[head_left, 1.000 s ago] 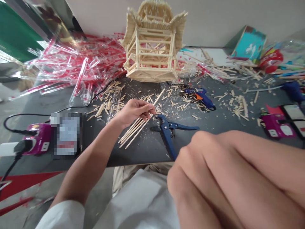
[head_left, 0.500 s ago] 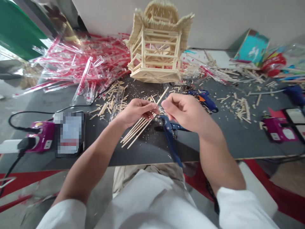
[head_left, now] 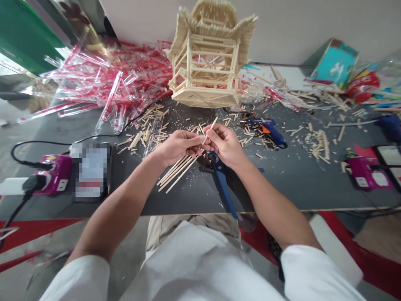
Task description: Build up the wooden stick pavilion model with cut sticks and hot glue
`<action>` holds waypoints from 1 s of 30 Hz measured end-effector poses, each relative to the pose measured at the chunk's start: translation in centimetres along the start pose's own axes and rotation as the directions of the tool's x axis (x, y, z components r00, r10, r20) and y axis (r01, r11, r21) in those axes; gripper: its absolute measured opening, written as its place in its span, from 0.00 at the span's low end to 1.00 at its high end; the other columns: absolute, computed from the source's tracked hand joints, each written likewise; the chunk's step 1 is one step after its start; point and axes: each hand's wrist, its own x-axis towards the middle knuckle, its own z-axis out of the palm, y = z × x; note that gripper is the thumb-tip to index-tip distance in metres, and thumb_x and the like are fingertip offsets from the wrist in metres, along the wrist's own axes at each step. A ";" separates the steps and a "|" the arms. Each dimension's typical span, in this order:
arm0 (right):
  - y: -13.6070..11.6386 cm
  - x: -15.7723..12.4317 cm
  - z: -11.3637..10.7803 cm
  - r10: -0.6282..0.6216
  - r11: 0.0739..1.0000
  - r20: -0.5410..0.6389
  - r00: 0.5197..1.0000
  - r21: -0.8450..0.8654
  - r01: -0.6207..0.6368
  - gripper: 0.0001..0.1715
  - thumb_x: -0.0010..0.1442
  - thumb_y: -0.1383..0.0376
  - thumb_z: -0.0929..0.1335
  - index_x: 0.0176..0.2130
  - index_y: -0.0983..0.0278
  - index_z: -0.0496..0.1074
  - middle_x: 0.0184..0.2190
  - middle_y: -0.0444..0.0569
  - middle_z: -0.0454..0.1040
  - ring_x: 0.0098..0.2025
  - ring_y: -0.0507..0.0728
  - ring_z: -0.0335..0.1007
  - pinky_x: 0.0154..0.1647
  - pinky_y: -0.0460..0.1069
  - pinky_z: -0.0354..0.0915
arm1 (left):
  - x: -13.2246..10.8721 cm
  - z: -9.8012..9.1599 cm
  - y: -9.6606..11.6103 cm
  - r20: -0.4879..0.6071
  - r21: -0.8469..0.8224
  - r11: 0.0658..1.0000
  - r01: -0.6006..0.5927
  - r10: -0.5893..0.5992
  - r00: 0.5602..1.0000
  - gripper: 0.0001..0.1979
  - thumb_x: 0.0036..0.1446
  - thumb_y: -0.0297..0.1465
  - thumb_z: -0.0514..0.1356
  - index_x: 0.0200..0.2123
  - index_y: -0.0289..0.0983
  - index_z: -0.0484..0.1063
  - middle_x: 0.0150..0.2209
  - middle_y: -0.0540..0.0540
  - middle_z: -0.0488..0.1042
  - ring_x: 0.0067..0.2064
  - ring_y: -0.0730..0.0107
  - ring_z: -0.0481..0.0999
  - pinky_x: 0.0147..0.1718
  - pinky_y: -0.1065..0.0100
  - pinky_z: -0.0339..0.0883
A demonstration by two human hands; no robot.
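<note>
My left hand is closed around a bundle of thin wooden sticks that fan down toward me over the dark table. My right hand meets it from the right and pinches one stick of the bundle near its upper end. Blue-handled cutters lie on the table just under my right wrist. A wooden stick-built house model stands behind both hands.
A heap of clear and red plastic wrappers covers the back left. Stick offcuts litter the table. A blue glue gun lies to the right, a phone and a purple power strip to the left, another purple strip at far right.
My right hand came down from close to the camera to the bundle and took hold of one stick. The left hand stayed put with the sticks.
</note>
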 end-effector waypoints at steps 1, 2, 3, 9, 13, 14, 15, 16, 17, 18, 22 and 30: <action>0.2 0.1 -0.1 0.009 1.000 -0.005 1.000 0.007 -0.009 0.24 0.56 0.46 0.77 0.41 0.59 0.75 0.26 0.40 0.70 0.24 0.48 0.62 0.23 0.46 0.60 | 0.0 0.0 0.0 -0.008 0.004 1.000 0.000 0.000 1.000 0.16 0.56 0.38 0.73 0.40 0.28 0.84 0.40 0.35 0.84 0.27 0.78 0.77 0.26 0.78 0.72; 0.4 0.1 -0.1 0.012 1.000 -0.005 1.000 0.011 -0.012 0.24 0.56 0.45 0.77 0.41 0.59 0.74 0.26 0.40 0.70 0.24 0.48 0.62 0.23 0.46 0.60 | 0.0 0.0 0.0 -0.012 0.008 1.000 0.002 -0.002 1.000 0.16 0.56 0.38 0.73 0.40 0.28 0.84 0.40 0.35 0.84 0.27 0.78 0.77 0.25 0.78 0.72; 0.5 0.1 -0.2 0.009 1.000 -0.002 1.000 0.010 -0.009 0.24 0.57 0.46 0.77 0.41 0.59 0.74 0.26 0.40 0.70 0.25 0.48 0.62 0.24 0.46 0.60 | 0.0 0.0 0.0 -0.011 0.010 1.000 0.006 -0.006 1.000 0.17 0.56 0.38 0.73 0.40 0.28 0.84 0.40 0.34 0.84 0.27 0.78 0.77 0.25 0.78 0.72; 0.6 0.0 -0.1 -0.015 1.000 0.009 1.000 -0.006 0.015 0.22 0.59 0.46 0.76 0.42 0.59 0.74 0.26 0.39 0.67 0.23 0.48 0.58 0.22 0.46 0.57 | 0.0 -0.3 -0.2 0.026 -0.001 1.000 0.026 -0.026 0.999 0.16 0.59 0.37 0.71 0.41 0.28 0.84 0.40 0.35 0.84 0.28 0.78 0.78 0.24 0.80 0.71; 0.1 -0.1 0.2 0.003 1.000 -0.028 1.000 -0.015 -0.003 0.25 0.57 0.44 0.76 0.40 0.58 0.73 0.25 0.38 0.64 0.22 0.48 0.53 0.20 0.46 0.53 | 0.1 -0.4 -0.2 0.029 0.021 1.000 0.023 -0.024 0.999 0.16 0.61 0.37 0.70 0.42 0.28 0.84 0.41 0.34 0.84 0.28 0.79 0.78 0.24 0.80 0.70; 0.1 -0.1 0.2 0.005 1.000 -0.030 1.000 -0.018 -0.005 0.25 0.56 0.43 0.77 0.40 0.58 0.72 0.25 0.39 0.64 0.22 0.48 0.53 0.21 0.46 0.53 | 0.1 -0.4 -0.2 0.029 0.028 0.999 0.021 -0.022 0.999 0.16 0.61 0.37 0.70 0.42 0.28 0.84 0.41 0.34 0.84 0.28 0.79 0.77 0.24 0.80 0.70; 0.0 0.0 0.2 0.005 1.000 -0.027 1.000 -0.020 -0.005 0.26 0.55 0.43 0.77 0.40 0.58 0.72 0.25 0.39 0.64 0.22 0.48 0.54 0.21 0.46 0.53 | 0.2 -0.4 -0.2 0.028 0.035 0.999 0.022 -0.023 0.999 0.17 0.61 0.38 0.70 0.43 0.28 0.84 0.41 0.34 0.84 0.28 0.79 0.77 0.24 0.80 0.70; 0.0 0.0 0.2 0.003 1.000 -0.023 1.000 -0.022 -0.004 0.26 0.55 0.43 0.77 0.40 0.58 0.72 0.25 0.39 0.64 0.23 0.48 0.54 0.21 0.46 0.54 | 0.2 -0.4 -0.3 0.026 0.039 0.999 0.022 -0.023 0.999 0.17 0.61 0.38 0.70 0.43 0.28 0.84 0.41 0.34 0.84 0.28 0.79 0.77 0.24 0.80 0.70; 0.0 0.0 0.2 0.002 1.000 -0.018 1.000 -0.024 -0.003 0.27 0.55 0.42 0.77 0.40 0.58 0.72 0.26 0.39 0.64 0.23 0.48 0.54 0.21 0.46 0.54 | 0.2 -0.4 -0.3 0.022 0.041 0.999 0.023 -0.024 0.999 0.17 0.61 0.38 0.70 0.43 0.28 0.84 0.41 0.34 0.84 0.28 0.80 0.77 0.25 0.80 0.70; 0.1 0.0 0.1 0.001 1.000 -0.013 1.000 -0.026 -0.002 0.27 0.55 0.42 0.77 0.40 0.58 0.71 0.26 0.39 0.64 0.23 0.48 0.54 0.21 0.46 0.54 | 0.2 -0.4 -0.3 0.019 0.040 0.999 0.025 -0.026 0.999 0.17 0.60 0.38 0.70 0.42 0.28 0.84 0.41 0.34 0.84 0.28 0.80 0.77 0.25 0.80 0.70; 0.2 0.0 0.1 -0.006 0.999 -0.007 1.000 -0.033 0.006 0.25 0.57 0.42 0.76 0.40 0.57 0.71 0.25 0.39 0.62 0.22 0.48 0.52 0.21 0.47 0.52 | 0.2 -0.4 -0.4 0.024 0.020 1.000 0.021 -0.021 0.999 0.17 0.59 0.38 0.71 0.41 0.28 0.84 0.40 0.35 0.84 0.28 0.80 0.77 0.25 0.80 0.70; 0.5 0.0 -0.1 -0.006 1.000 -0.010 1.000 0.001 0.006 0.23 0.56 0.45 0.77 0.39 0.57 0.72 0.24 0.37 0.63 0.21 0.47 0.51 0.21 0.46 0.53 | 0.2 -0.2 -0.3 0.026 0.001 1.000 0.024 -0.024 0.999 0.17 0.58 0.38 0.72 0.39 0.28 0.84 0.38 0.37 0.83 0.28 0.80 0.76 0.24 0.80 0.69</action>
